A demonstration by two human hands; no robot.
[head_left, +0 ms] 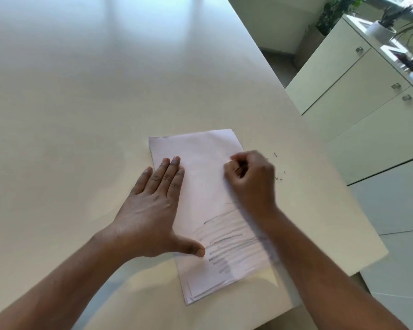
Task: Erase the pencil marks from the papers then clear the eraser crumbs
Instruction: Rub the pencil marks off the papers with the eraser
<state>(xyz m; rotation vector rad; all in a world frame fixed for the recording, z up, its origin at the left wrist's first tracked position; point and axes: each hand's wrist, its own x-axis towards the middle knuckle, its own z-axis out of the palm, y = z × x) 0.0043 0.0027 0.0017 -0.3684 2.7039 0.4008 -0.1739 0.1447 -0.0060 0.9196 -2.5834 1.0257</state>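
A small stack of white papers lies lengthwise on the white table. Grey pencil strokes cover the lower part of the top sheet; its upper part looks blank. My left hand lies flat on the left side of the stack, fingers straight and thumb spread toward the strokes. My right hand is blurred over the right edge of the papers, its fingers curled round a small thing that is mostly hidden; it looks like an eraser. Dark eraser crumbs lie on the table just right of that hand.
The table's right edge runs diagonally close to the papers, and its near corner is at the lower right. Beyond it stand white cabinets with metal handles and potted plants on top.
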